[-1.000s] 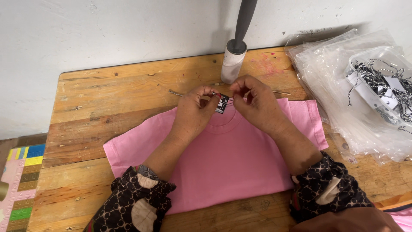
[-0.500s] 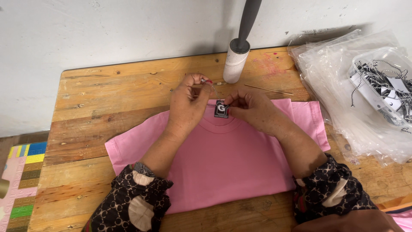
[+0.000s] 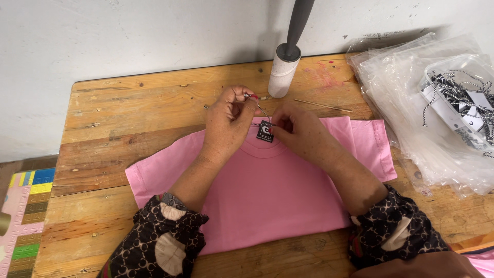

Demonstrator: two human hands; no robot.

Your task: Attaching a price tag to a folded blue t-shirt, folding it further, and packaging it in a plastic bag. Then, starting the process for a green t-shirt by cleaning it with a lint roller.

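I'm pinching the tag (image 3: 265, 131) string at the shirt (image 3: 267, 190) collar, left hand (image 3: 229, 121) and right hand (image 3: 296, 128) both closed; tag's on, tying looks unfinished.

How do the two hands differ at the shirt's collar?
The left hand is raised, pinching a thin cord above the pink shirt; the right hand lies lower, on the collar beside the small black tag. Left fingers curl upward; right fingers point towards the tag. Both wear patterned dark sleeves.

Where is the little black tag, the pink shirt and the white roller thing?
black hang tag (image 3: 265, 131), head view, middle of the tag at the collar.
pink T-shirt (image 3: 267, 190), head view, bare chest area.
lint roller (image 3: 283, 72), head view, its white roll.
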